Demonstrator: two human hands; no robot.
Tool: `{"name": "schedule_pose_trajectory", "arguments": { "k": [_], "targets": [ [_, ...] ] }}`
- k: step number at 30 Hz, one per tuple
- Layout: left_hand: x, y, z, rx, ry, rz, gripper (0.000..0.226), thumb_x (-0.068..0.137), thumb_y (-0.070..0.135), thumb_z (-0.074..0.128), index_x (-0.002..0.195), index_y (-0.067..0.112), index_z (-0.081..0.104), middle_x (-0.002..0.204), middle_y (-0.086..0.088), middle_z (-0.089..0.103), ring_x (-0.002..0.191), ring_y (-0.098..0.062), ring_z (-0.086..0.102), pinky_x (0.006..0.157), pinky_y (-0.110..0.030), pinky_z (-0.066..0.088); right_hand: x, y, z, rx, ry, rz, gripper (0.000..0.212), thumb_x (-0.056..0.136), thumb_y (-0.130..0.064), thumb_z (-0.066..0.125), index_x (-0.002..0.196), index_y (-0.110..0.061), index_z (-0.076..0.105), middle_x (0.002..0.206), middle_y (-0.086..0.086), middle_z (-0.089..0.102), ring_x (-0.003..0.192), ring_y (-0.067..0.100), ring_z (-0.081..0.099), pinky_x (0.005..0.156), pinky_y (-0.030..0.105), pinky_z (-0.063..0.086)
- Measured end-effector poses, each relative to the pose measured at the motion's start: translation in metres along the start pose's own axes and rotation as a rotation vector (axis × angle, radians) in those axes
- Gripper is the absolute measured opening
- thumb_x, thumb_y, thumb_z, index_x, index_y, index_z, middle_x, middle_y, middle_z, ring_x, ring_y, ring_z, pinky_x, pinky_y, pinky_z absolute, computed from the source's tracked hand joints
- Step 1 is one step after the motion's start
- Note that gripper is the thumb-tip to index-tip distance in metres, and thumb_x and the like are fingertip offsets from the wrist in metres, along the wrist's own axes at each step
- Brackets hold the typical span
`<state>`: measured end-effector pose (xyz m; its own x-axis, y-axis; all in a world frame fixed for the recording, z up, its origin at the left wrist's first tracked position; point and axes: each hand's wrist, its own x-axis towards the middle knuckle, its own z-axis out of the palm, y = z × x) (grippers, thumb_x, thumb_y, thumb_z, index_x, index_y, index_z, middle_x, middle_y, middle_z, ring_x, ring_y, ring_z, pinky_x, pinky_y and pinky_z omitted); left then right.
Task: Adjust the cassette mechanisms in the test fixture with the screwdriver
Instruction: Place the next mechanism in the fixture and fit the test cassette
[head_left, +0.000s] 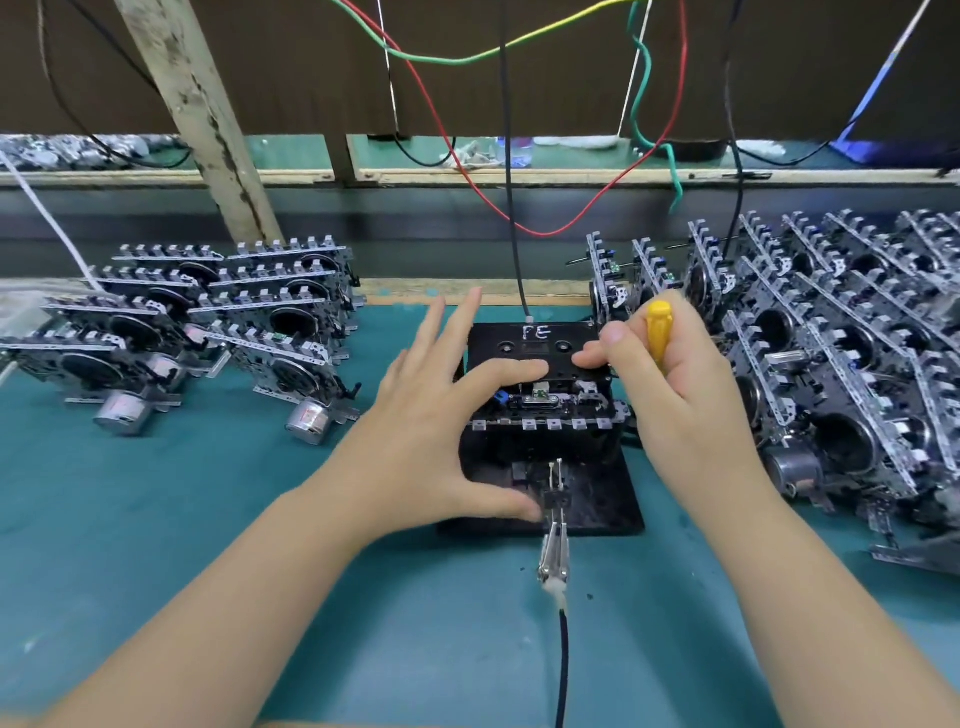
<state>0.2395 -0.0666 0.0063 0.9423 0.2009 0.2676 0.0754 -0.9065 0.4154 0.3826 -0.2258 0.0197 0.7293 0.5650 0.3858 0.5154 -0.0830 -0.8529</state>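
Centrally, the black test fixture (587, 512) holds a black cassette (535, 345); the left hand (441, 415), fingers spread, steadies it, while the right hand (675, 395) grips the yellow-handled screwdriver (658, 332) (tip hidden), parked while fingertips seat the cassette.

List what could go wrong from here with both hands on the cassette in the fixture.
1. The right hand holds the yellow screwdriver tucked in its grip while its fingertips press the black cassette; the tool could slip out.
2. The left hand spans the test fixture, thumb beside the metal clip; it might knock that lead loose.
3. Stacked mechanisms crowd the right wrist and could be bumped.
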Motion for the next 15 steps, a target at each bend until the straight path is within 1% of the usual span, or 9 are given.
{"name": "schedule_pose_trajectory", "arguments": {
  "k": [1,3,5,7,9,11,12,13,15],
  "targets": [
    [-0.002,0.004,0.005,-0.017,0.035,-0.028,0.091,0.054,0.081,0.067,0.135,0.057,0.036,0.166,0.011,-0.017,0.153,-0.02,-0.019,0.116,-0.066,0.021,0.0,0.0,0.0,0.006,0.001,-0.001,0.02,0.098,-0.039,0.049,0.084,-0.025,0.046,0.089,-0.015,0.075,0.094,0.006,0.067,0.091,0.044,0.049],
    [-0.001,0.013,0.015,-0.064,0.122,-0.077,0.084,0.054,0.075,0.074,0.129,0.055,0.04,0.167,0.011,-0.013,0.154,-0.022,-0.016,0.114,-0.066,0.025,-0.001,-0.001,0.0,0.021,0.003,-0.006,0.02,0.098,-0.038,0.05,0.082,-0.028,0.044,0.089,-0.012,0.076,0.096,0.008,0.068,0.093,0.047,0.049],
    [0.002,0.019,0.026,-0.178,0.196,-0.132,0.071,0.062,0.057,0.085,0.121,0.052,0.045,0.167,0.013,-0.009,0.155,-0.02,-0.011,0.114,-0.062,0.029,-0.002,0.0,0.0,0.03,0.004,-0.01,0.021,0.099,-0.035,0.051,0.083,-0.025,0.045,0.089,-0.009,0.075,0.098,0.007,0.069,0.094,0.047,0.049],
    [0.003,0.02,0.034,-0.314,0.256,-0.18,0.063,0.067,0.041,0.088,0.116,0.05,0.05,0.167,0.017,-0.005,0.155,-0.014,0.001,0.113,-0.053,0.035,-0.005,0.001,-0.001,0.04,0.006,-0.019,0.023,0.101,-0.031,0.052,0.084,-0.018,0.044,0.089,-0.005,0.074,0.099,0.005,0.07,0.094,0.044,0.05],
    [0.003,0.018,0.04,-0.374,0.31,-0.176,0.06,0.068,0.035,0.088,0.114,0.05,0.053,0.167,0.018,0.0,0.152,-0.005,0.014,0.11,-0.038,0.04,-0.006,0.0,-0.002,0.053,0.0,-0.015,0.025,0.102,-0.028,0.052,0.084,-0.013,0.043,0.089,-0.005,0.074,0.101,0.004,0.07,0.095,0.043,0.051],
    [0.001,0.018,0.043,-0.391,0.331,-0.162,0.061,0.067,0.033,0.089,0.114,0.051,0.055,0.167,0.019,0.0,0.147,0.01,0.013,0.105,-0.02,0.036,-0.008,-0.001,-0.003,0.07,-0.008,0.011,0.027,0.101,-0.028,0.053,0.083,-0.012,0.041,0.089,-0.01,0.073,0.104,0.006,0.07,0.097,0.045,0.05],
    [0.0,0.017,0.044,-0.39,0.341,-0.158,0.062,0.067,0.033,0.089,0.114,0.053,0.055,0.166,0.02,-0.001,0.145,0.014,0.011,0.104,-0.017,0.035,-0.009,-0.003,-0.003,0.058,-0.009,0.026,0.028,0.102,-0.027,0.054,0.082,-0.014,0.041,0.089,-0.011,0.073,0.105,0.008,0.07,0.097,0.048,0.05],
    [-0.001,0.017,0.046,-0.385,0.35,-0.155,0.062,0.067,0.034,0.089,0.114,0.055,0.055,0.166,0.021,-0.001,0.146,0.014,0.011,0.106,-0.02,0.036,-0.011,-0.004,-0.002,0.059,-0.004,0.031,0.028,0.104,-0.027,0.054,0.081,-0.018,0.041,0.09,-0.011,0.073,0.105,0.008,0.07,0.097,0.05,0.05],
    [-0.003,0.018,0.048,-0.392,0.35,-0.157,0.062,0.066,0.04,0.087,0.113,0.061,0.053,0.163,0.029,-0.001,0.151,0.002,0.013,0.113,-0.033,0.037,-0.014,-0.009,-0.003,0.059,0.0,0.05,0.024,0.099,-0.036,0.054,0.078,-0.031,0.043,0.092,-0.012,0.074,0.104,0.009,0.071,0.095,0.05,0.05]
  ]
}}
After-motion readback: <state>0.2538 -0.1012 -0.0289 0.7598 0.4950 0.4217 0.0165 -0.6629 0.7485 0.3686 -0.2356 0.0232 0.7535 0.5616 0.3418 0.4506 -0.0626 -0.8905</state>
